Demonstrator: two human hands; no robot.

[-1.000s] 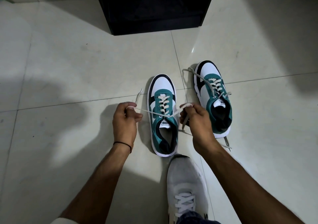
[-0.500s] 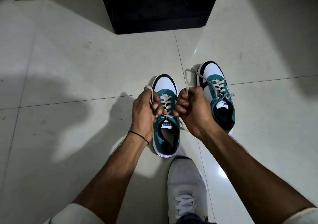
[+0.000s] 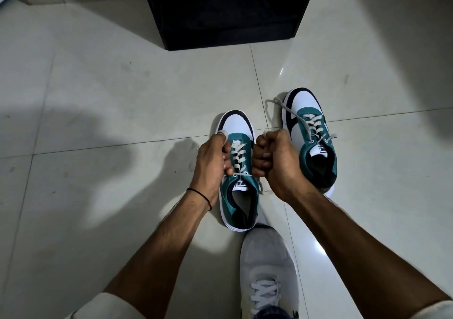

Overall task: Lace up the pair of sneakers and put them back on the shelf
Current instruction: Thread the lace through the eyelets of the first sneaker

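above the nearer sneaker (image 3: 241, 199), left hand (image 3: 211, 163) and right hand (image 3: 278, 163) fingers (image 3: 262, 156) clench its laces (image 3: 239, 157).

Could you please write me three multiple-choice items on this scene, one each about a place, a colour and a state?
1. Where does the untouched sneaker stand, relative to the near sneaker?
A. Left.
B. Right, on the floor.
C. On top.

2. What colour are the laces?
A. Off-white.
B. Red.
C. Black.

3. What are the left hand and right hand doing?
A. Lying flat.
B. Lifting a sneaker.
C. Each gripping a lace end.

Answers: 1 B, it stands beyond the right hand; 2 A, pale crosses over green; 3 C, fingers curl round lace either side.
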